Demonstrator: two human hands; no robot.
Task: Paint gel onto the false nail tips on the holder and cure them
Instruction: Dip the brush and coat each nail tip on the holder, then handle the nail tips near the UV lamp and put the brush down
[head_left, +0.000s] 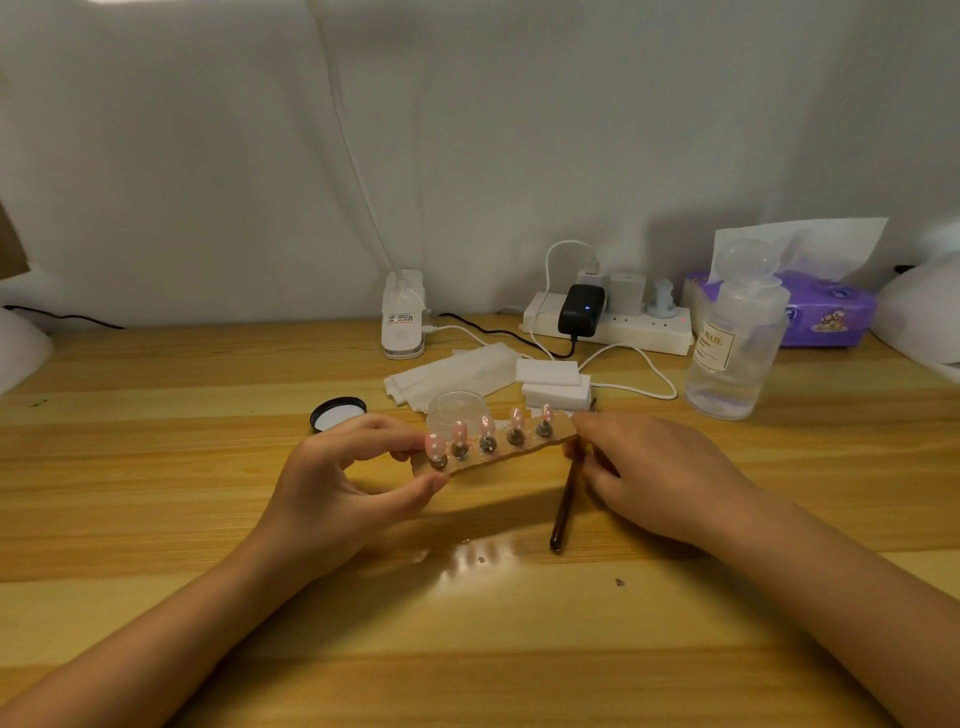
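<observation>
A clear strip holder (501, 458) carries several pink false nail tips with white dots (460, 431) on round metal stands. It is lifted just above the wooden table. My left hand (343, 478) pinches its left end between thumb and fingers. My right hand (649, 467) grips the right end and also holds a dark brush (565, 506), whose handle slants down toward me. Behind the holder stands a small clear gel jar (457, 415), with its black lid (337, 414) lying inside-up to the left.
White wipes (447, 376) and white blocks (550, 382) lie behind the jar. A clip lamp base (402, 322), a power strip with plugs and cables (608, 322), a clear liquid bottle (735, 348) and a purple tissue pack (826, 312) line the back.
</observation>
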